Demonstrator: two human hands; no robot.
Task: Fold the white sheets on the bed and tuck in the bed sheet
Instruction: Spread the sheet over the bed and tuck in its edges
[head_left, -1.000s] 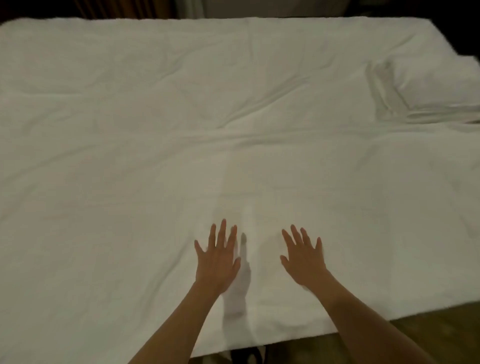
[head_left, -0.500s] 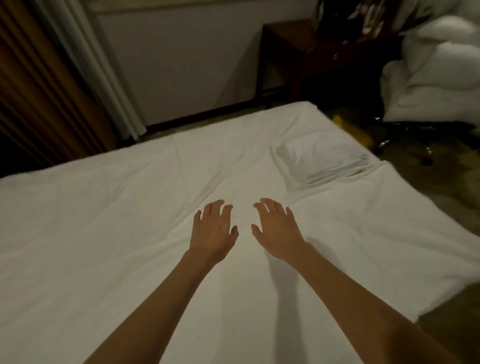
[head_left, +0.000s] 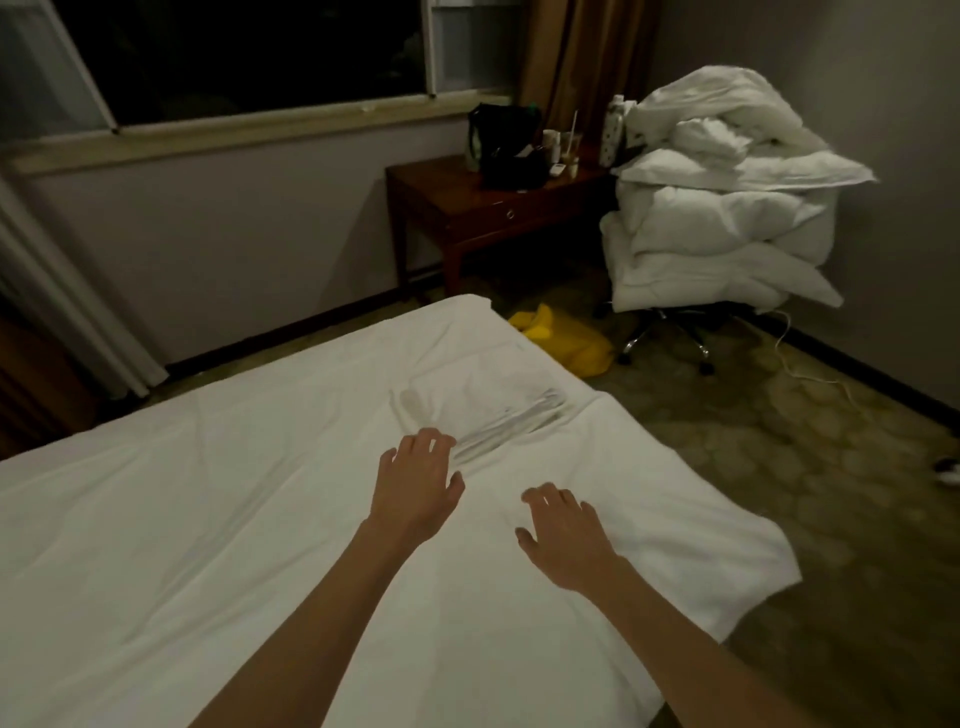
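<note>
Reaching for the folded white sheet, lying flat on the bed sheet just beyond the left hand, near the bed's far right corner. Left hand fingers loosely curled, tips at or just over the near edge of the stack; contact not clear. Right hand spread and relaxed, palm down, low over the bed sheet, nearer the body and to the right of the left hand; holding nothing.

Judgement on the step: take the stack from both sides.
- Slide left fingers under the near left corner, thumb on top.
- Bring right hand forward to the right end of the layered edge, same pinch.
- Catch all layers at once, else the fold fans open.
- Lift level, not by one corner.

Bed sheet corner right of the right hand hangs loose off the mattress, not yet tucked. Avoid dragging the stack across it; adds wrinkles.
</note>
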